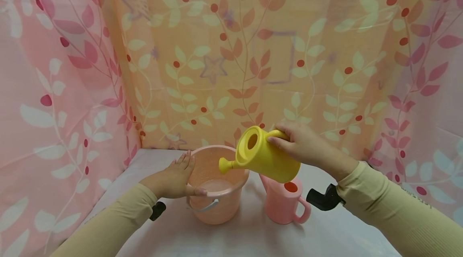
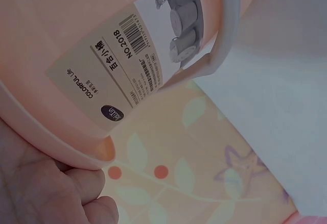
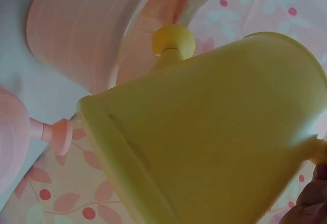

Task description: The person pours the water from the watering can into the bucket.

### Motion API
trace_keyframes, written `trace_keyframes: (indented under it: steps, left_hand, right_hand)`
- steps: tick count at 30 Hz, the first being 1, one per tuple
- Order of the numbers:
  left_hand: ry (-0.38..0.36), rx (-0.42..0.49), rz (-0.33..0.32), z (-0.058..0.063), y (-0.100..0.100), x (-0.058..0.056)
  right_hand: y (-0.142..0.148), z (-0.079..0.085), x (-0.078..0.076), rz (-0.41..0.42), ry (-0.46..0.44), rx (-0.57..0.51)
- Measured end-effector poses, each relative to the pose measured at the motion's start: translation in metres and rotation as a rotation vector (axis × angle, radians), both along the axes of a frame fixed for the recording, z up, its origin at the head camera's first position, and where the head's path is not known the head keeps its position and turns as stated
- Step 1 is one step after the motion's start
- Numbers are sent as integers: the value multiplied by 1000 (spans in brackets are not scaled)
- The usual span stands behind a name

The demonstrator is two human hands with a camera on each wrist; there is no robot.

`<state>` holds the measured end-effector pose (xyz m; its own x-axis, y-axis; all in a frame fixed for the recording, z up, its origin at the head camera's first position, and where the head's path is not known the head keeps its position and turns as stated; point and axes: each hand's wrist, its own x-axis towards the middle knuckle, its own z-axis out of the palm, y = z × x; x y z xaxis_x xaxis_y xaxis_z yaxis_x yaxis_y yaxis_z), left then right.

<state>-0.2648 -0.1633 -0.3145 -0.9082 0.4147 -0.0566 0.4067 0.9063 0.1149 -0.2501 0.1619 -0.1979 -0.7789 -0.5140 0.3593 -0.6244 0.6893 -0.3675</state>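
In the head view my right hand grips the handle of a yellow watering can, holding it up and tilted. Its spout points left, with the flared spout head over the opening of a peach-pink bucket. My left hand rests on the bucket's left rim, fingers extended and the thumb over the front edge. In the left wrist view, fingertips show beside the rim, next to a printed label. No stream shows at the spout.
A pink watering can stands upright right of the bucket, partly behind the yellow one. The bucket's grey handle hangs at its front. A white tabletop lies below, with leaf-patterned curtains behind and at both sides.
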Motion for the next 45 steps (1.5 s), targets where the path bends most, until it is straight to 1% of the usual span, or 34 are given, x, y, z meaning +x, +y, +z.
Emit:
trace_keyframes:
  steps: [10, 15, 18, 30, 33, 40, 45]
  left_hand:
    - [5, 0, 2, -2, -1, -1]
    - [4, 7, 4, -1, 0, 0]
    - [4, 13, 4, 0, 0, 1]
    - [10, 15, 0, -2, -1, 1]
    - [9, 13, 1, -2, -1, 1]
    - [0, 15, 5, 0, 0, 2]
    - [0, 10, 9, 1, 0, 3]
  right_hand:
    - [0, 0, 1, -4, 4, 14]
    - [-1, -1, 1, -4, 27, 27]
    - [-1, -1, 1, -6, 24, 26]
    - [2, -2, -3, -8, 29, 26]
    - [3, -2, -4, -10, 27, 30]
    - [1, -1, -3, -5, 64, 43]
    - [0, -1, -3, -6, 60, 55]
